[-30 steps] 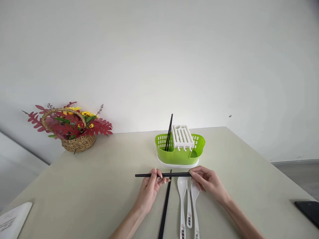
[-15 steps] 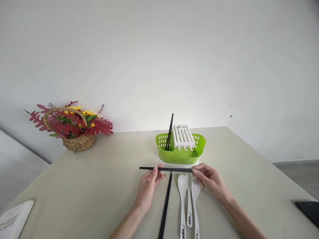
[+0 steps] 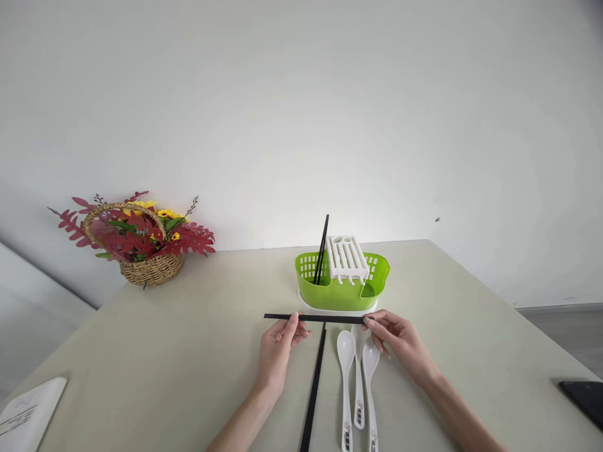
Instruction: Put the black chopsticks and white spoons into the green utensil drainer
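Clock directions were read from the held chopsticks, 12 lying away from the wearer.

Held black chopsticks (image 3: 330, 319), 1 pair: lay crosswise on a 9-to-3 line, just on the near side of the cutlery caddy. Left hand (image 3: 276, 355), toward the 9 o'clock end: thumb and fingers closed on the shafts, the other fingers loosely curled. Right hand (image 3: 398, 342), at the 3 o'clock end: thumb and fingertips closed on that end in a narrow pinch.

Green cutlery caddy (image 3: 336, 298), 1, at 1 o'clock: perforated walls, white base tray (image 3: 311, 307) beneath, white slotted rack (image 3: 349, 274) with 3 hooks on top. Standing black chopsticks (image 3: 321, 248), 1 pair, leaned in its left compartment.

Loose black chopsticks (image 3: 313, 395), 1 pair, at 6 o'clock: pointed toward 12. White spoons (image 3: 358, 402), 3, at 5 o'clock: bowls toward 12, handle prints too small to read; contact between right fingers and spoons could not be told.

Wicker flower basket (image 3: 153, 270), 1, at 10 o'clock: red leaves, yellow flowers. White slotted case (image 3: 42, 402), at 8 o'clock, and black phone (image 3: 583, 402), near 4: both cut by the frame edge. Support: pale table (image 3: 202, 351), against a white wall (image 3: 301, 125).
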`<state>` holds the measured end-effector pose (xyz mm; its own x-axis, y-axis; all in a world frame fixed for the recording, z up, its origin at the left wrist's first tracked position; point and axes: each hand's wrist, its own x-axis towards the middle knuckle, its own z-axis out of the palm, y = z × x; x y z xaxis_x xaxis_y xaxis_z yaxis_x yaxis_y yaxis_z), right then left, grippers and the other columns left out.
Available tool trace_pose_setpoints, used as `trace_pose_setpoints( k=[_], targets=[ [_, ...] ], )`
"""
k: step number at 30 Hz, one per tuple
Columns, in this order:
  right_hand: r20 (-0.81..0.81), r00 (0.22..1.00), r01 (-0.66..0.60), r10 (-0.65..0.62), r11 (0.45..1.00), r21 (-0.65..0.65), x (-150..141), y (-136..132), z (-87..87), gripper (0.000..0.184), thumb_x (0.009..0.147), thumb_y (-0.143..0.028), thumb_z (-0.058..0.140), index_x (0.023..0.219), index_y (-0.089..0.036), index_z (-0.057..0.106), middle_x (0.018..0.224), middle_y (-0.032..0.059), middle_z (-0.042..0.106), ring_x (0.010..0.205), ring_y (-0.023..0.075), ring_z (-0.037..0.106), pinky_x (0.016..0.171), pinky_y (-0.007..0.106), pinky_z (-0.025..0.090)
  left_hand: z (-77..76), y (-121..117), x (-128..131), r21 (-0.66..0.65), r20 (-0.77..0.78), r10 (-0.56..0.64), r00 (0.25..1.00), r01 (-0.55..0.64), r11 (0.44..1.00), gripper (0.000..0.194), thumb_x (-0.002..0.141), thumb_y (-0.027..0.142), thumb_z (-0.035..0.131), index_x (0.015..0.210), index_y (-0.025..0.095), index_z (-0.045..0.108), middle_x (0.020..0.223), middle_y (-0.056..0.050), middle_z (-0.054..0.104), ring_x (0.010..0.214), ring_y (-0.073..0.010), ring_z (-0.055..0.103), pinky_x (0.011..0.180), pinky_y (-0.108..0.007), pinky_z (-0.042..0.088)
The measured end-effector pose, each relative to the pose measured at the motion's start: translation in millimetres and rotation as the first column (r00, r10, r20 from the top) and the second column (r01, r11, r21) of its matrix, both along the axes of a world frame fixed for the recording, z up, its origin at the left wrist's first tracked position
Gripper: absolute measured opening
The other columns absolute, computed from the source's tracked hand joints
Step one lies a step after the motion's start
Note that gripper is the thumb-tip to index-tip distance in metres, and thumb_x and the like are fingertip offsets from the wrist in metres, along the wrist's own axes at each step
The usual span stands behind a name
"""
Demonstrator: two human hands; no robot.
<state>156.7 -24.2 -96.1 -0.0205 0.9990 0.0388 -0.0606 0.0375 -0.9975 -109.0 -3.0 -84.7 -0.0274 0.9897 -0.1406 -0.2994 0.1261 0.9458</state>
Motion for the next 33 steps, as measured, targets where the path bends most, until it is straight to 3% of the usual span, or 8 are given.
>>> trace_pose_setpoints(
  k=[22, 33],
  targets=[
    [0.009, 1.000, -0.015, 0.015, 1.000, -0.002, 3.7, -1.2, -4.8, 0.042, 0.089, -0.060, 0.075, 0.087, -0.018, 0.074, 0.052, -0.0043, 0.054, 0.048, 0.0096, 0.039, 0.055, 0.027, 0.032, 0.8, 1.3, -3.0, -0.038, 0.057, 0.040, 0.998, -0.038, 0.999, 0.046, 0.071, 0.054, 0.091, 0.089, 0.013, 0.081, 0.079, -0.005, 0.075, 0.071, -0.0147, 0.069, 0.084, -0.034, 0.063],
    [0.043, 0.999, -0.004, 0.004, 1.000, -0.006, 1.9, -1.4, 0.3, 0.046, 0.086, -0.064, 0.076, 0.086, -0.018, 0.076, 0.051, -0.0041, 0.053, 0.047, 0.0101, 0.038, 0.054, 0.028, 0.033, 2.1, 2.1, -2.4, -0.035, 0.077, 0.057, 0.995, -0.054, 0.998, 0.049, 0.071, 0.056, 0.089, 0.097, 0.015, 0.082, 0.081, -0.003, 0.075, 0.069, -0.0126, 0.065, 0.084, -0.033, 0.062]
  ],
)
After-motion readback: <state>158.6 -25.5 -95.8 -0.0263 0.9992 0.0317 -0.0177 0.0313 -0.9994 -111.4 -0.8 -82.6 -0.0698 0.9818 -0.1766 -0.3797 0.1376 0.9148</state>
